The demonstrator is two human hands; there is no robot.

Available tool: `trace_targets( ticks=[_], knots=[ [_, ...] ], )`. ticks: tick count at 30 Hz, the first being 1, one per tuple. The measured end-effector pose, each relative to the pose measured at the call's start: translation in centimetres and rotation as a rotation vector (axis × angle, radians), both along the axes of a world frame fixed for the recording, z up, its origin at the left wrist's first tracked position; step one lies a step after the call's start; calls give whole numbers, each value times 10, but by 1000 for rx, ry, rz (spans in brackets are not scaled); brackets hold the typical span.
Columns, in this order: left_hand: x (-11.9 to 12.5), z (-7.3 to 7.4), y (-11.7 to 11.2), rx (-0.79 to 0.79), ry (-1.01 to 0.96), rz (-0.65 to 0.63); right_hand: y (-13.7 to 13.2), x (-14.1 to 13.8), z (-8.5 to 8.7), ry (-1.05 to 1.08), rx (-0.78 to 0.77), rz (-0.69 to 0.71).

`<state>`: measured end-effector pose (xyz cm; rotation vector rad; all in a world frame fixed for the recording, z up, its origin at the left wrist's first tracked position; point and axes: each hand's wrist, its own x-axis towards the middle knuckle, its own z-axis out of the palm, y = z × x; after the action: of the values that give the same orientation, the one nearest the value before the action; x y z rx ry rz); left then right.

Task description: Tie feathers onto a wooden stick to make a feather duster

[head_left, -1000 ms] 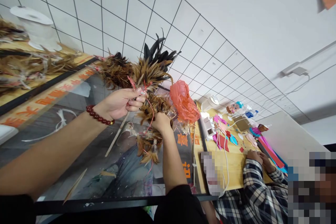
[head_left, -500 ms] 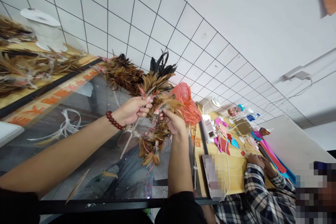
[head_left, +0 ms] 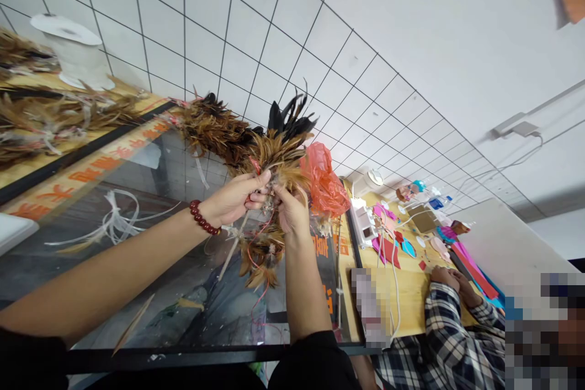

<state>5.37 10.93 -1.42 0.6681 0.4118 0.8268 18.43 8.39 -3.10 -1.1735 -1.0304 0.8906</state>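
My left hand (head_left: pixel 242 198), with a dark red bead bracelet (head_left: pixel 203 217) at the wrist, is closed around a thin stick (head_left: pixel 232 250). Brown feathers and long black ones (head_left: pixel 287 119) fan out from the stick's upper end. Close against it, my right hand (head_left: pixel 292 210) pinches a small tuft of light brown feathers (head_left: pixel 291 177) beside the stick. The fingers partly hide where tuft and stick meet. A string of feather tufts (head_left: pixel 262 259) with pink cord hangs or lies below the hands; I cannot tell which.
A thick feather bundle (head_left: pixel 214 128) lies behind on the glass-topped table (head_left: pixel 173 268). White strips (head_left: pixel 114 219) and a loose feather (head_left: pixel 132 324) are on the glass. A red plastic bag (head_left: pixel 324 180) stands right of my hands. A co-worker's hands (head_left: pixel 445 280) rest on the wooden table at right.
My right hand has moved left and slightly up, bringing its feather tuft up against the stick. My left hand and the feathered stick have shifted slightly right.
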Motion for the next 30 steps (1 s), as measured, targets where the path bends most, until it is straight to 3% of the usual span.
trace_targets(
  ticks=[3, 15, 17, 20, 22, 26, 30],
  knots=[
    [-1, 0, 0, 52, 21, -5, 0, -1, 0, 76, 96, 19],
    [1, -2, 0, 182, 25, 2, -2, 3, 4, -127, 180, -21],
    [-2, 0, 3, 207, 40, 22, -3, 1, 2, -88, 148, 121],
    [-9, 6, 7, 246, 97, 69, -4, 3, 0, 3, -68, 473],
    [-14, 9, 11, 273, 135, 93, -3, 6, -2, 25, -183, 547],
    [-22, 11, 19, 358, 265, 182, -2, 10, -1, -84, -107, 317],
    [-25, 4, 27, 595, 622, 533, -9, 6, 8, -323, 55, 168]
  ],
)
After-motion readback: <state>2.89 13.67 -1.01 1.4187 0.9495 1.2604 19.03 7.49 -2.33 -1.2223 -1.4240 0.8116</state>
